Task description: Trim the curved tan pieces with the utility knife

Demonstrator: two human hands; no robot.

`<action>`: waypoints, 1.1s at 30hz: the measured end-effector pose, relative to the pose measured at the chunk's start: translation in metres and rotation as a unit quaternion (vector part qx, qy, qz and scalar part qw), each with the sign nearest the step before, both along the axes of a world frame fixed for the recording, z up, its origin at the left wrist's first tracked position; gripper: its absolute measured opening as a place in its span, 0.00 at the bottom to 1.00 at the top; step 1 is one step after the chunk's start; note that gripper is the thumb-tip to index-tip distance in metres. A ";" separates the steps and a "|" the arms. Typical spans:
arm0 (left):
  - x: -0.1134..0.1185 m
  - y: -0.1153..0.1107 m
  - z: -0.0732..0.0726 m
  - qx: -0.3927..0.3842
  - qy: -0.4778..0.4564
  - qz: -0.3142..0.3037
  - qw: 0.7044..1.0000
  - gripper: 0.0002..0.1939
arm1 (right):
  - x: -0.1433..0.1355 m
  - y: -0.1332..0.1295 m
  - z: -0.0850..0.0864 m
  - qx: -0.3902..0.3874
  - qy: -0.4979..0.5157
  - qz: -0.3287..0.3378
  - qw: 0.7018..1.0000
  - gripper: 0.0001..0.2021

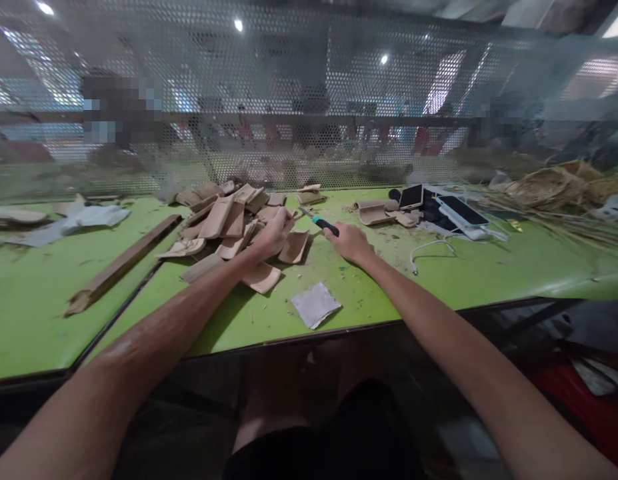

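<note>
My right hand (351, 243) grips a knife (325, 225) by its black and teal handle. Its thin metal blade points up and left, toward my other hand. My left hand (277, 232) is closed at the right side of a pile of curved bamboo pieces (219, 217). Whatever its fingers may hold is hidden. Directly below that hand lie loose bamboo pieces (293, 247) on the green table (269, 320). A folded square of grey paper or cloth (316, 305) rests near the table's front edge.
A long wooden bar (123, 265) lies left of the pile. Farther left is crumpled white paper (83, 220). At right are phones (463, 211) with a white cable (431, 248), more bamboo (376, 213) and dry fibres (549, 190). A perforated metal screen (289, 160) stands behind.
</note>
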State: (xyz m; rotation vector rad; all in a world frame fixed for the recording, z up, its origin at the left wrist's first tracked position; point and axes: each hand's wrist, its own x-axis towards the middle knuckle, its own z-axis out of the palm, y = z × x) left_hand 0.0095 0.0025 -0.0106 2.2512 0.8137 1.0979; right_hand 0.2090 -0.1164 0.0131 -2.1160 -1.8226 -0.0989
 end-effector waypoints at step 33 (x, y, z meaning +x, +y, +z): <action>0.001 -0.010 0.008 0.004 0.021 0.032 0.999 0.05 | 0.004 0.001 -0.002 0.020 0.029 0.038 0.999 0.27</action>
